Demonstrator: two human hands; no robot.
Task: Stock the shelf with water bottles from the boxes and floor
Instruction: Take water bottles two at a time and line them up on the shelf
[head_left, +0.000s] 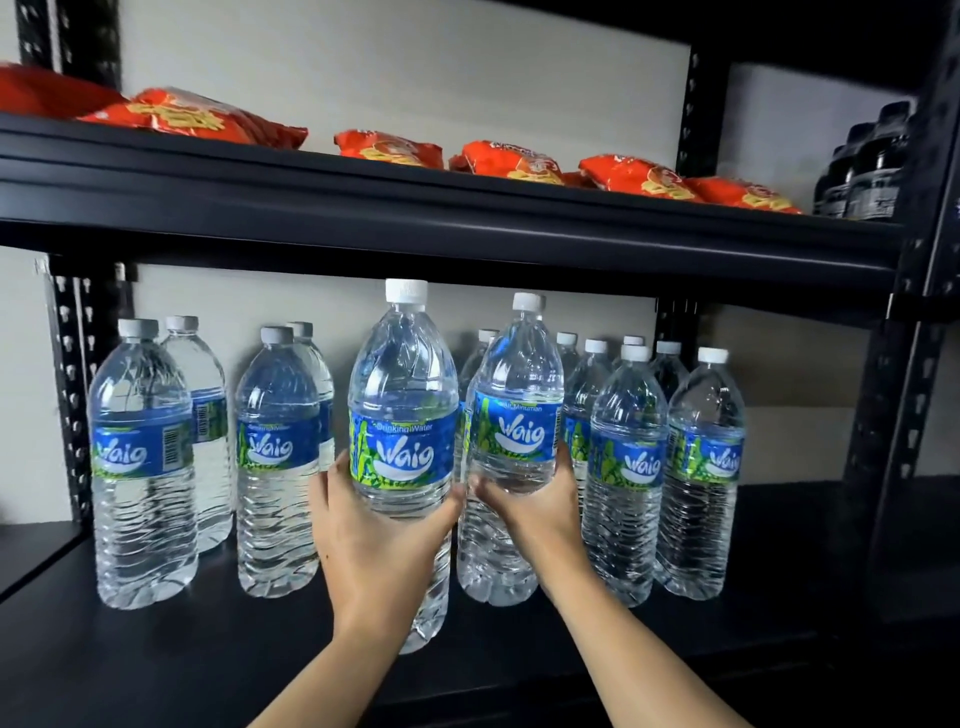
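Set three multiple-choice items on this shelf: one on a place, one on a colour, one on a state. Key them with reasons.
1. Where do the orange snack packets lie?
A. On the floor
B. On the upper shelf
C. Among the bottles

2. What colour are the water-bottle caps?
A. White
B. Red
C. Green

3. What is the left hand doing?
A. Hanging idle
B. Pressing flat on the shelf board
C. Gripping a water bottle

Key: B, they lie on the board above the row of bottles; A, every water-bottle cap in view is white; C, its fingers and thumb curl round the bottle's lower body.
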